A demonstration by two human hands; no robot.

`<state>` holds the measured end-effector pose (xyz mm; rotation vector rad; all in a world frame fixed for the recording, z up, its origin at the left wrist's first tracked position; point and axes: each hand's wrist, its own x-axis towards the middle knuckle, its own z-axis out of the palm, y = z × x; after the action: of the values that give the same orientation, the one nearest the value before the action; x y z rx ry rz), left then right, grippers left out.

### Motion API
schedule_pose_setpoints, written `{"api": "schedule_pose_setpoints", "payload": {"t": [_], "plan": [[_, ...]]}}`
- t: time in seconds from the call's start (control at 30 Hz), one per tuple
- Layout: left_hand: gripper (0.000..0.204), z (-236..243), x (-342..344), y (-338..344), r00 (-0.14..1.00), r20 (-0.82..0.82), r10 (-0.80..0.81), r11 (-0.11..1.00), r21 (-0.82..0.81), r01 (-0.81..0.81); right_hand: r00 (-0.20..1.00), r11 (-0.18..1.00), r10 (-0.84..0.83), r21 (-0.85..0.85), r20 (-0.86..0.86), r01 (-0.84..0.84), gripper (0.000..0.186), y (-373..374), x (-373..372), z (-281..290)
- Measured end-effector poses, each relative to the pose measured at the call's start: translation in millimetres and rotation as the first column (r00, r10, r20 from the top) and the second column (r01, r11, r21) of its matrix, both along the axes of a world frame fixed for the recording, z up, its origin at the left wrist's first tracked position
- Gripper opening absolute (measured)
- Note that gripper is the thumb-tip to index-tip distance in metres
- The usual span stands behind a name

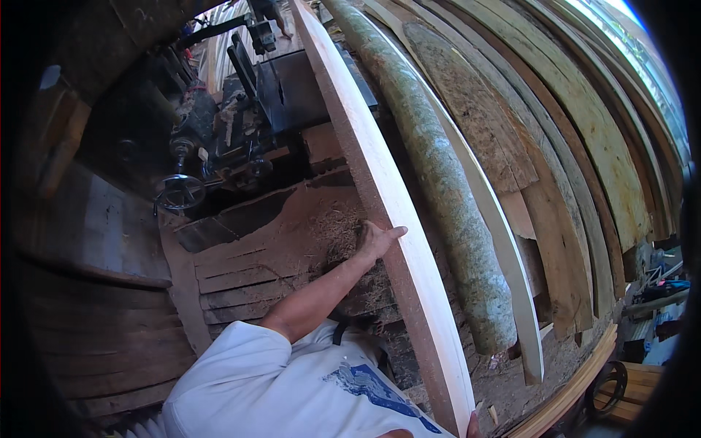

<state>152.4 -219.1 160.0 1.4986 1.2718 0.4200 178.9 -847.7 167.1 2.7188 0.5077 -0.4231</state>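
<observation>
A long, squared wooden beam point(391, 191) with a pale, freshly cut top and a rough brown side runs from the lower edge to the far end. My left hand point(380, 239) grips its left side near the middle, the thumb laid over the top and the other fingers mostly hidden. At the near end, part of my right hand point(473, 425) shows against the beam's right side, closed around it; most of that hand is out of sight. Beyond, the beam passes over the right part of a machine's dark metal table point(303, 87).
Right of the beam lie a bark-covered log point(445, 171), a thin pale board point(504, 241) and several rough planks point(562, 168). The machine's handwheel point(181, 192) stands at left. Sawdust point(307, 219) covers the ground between; a wooden wall point(109, 336) borders the left.
</observation>
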Motion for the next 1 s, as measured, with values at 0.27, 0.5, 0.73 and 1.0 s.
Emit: {"api": "schedule_pose_setpoints", "payload": {"t": [0.27, 0.5, 0.73, 1.0], "plan": [[0.097, 34, 37, -5, 0.994, -0.013, 0.113, 0.968, 0.228, -0.107, 0.998, 0.999, -0.032, 0.001, -0.052, 0.032, 0.069, 15, 31, 6], [0.086, 46, 59, -2, 0.991, -0.087, 0.101, 0.950, 0.303, -0.070, 0.996, 0.998, -0.066, -0.017, -0.056, 0.065, 0.069, 22, 28, -3], [0.086, 22, 23, 15, 0.982, -0.111, 0.150, 0.914, 0.396, -0.095, 0.994, 0.998, -0.057, -0.033, -0.090, 0.054, 0.070, 28, 35, 4], [0.102, 27, 31, 6, 0.993, -0.068, 0.097, 0.930, 0.360, -0.066, 0.991, 0.996, -0.060, -0.077, -0.121, 0.051, 0.070, 26, 23, 2]]}}
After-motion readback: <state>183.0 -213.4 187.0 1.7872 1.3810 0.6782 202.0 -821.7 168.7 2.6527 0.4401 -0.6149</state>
